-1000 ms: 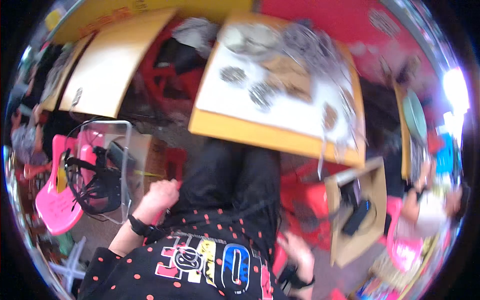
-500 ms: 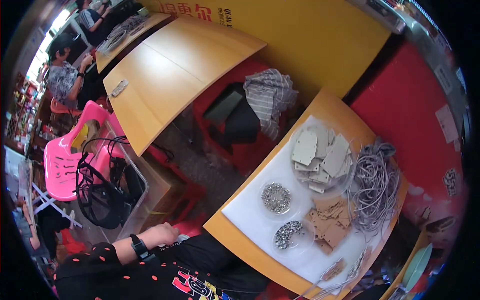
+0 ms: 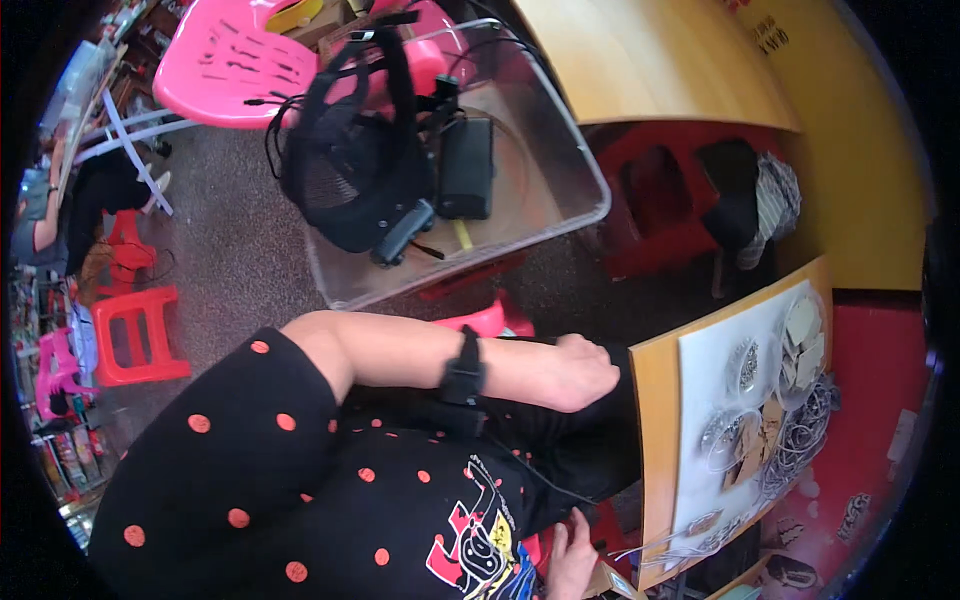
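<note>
Head view shows the bench (image 3: 655,440) at the right, tilted by the turned camera, a white sheet (image 3: 700,440) covering most of its top. On the sheet's far part lie clear dishes (image 3: 745,365), tan cardboard pieces (image 3: 800,340) and grey cord (image 3: 805,425). The left hand (image 3: 575,372) rests on the lap just beside the bench's near edge, its grip curled loosely, empty. The right hand (image 3: 572,555) sits near the bench's near right corner; its grip cannot be told.

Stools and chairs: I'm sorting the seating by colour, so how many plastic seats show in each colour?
Pink chair: 1
Red stools: 3 — left floor, behind it, under table
Pink stool: 1
Total: 5
</note>
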Motion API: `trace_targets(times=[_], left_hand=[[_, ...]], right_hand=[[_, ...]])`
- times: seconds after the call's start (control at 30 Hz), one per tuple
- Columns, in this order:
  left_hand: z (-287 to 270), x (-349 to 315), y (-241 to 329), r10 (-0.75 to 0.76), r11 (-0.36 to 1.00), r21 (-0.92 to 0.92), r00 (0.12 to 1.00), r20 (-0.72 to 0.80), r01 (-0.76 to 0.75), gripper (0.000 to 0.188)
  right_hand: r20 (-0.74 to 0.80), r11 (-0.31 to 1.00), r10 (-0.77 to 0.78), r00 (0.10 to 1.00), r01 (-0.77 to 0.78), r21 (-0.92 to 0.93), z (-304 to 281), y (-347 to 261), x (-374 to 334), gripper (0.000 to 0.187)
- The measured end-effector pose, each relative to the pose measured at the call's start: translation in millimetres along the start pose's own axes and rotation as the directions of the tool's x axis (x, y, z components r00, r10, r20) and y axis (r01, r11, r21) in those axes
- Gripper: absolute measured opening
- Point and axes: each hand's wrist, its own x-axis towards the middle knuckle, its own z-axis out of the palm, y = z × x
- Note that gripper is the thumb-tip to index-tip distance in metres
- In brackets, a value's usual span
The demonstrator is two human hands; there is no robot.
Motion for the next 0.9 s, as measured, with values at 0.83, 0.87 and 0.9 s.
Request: trace_targets(times=[0.83,0.87,0.9], left_hand=[[59.1,58.5,-16.8,0.068,0.439,-0.833,0.912,0.404,0.336,0.023],[68.5,60.6,-22.8,0.109,0.482,-0.824,0.912,0.395,0.299,0.024],[79.4,60.9,-28.9,0.152,0.523,-0.812,0.908,0.389,0.261,0.024]], right_hand=[[0.189,0.179,-0.948,0.257,0.92,-0.349,-105.9,-111.3,-45.4,0.027],[0.227,0.156,-0.944,0.237,0.932,-0.326,-106.8,-111.6,-42.3,0.026],[0.264,0.135,-0.939,0.219,0.943,-0.303,-107.4,-112.0,-39.3,0.026]])
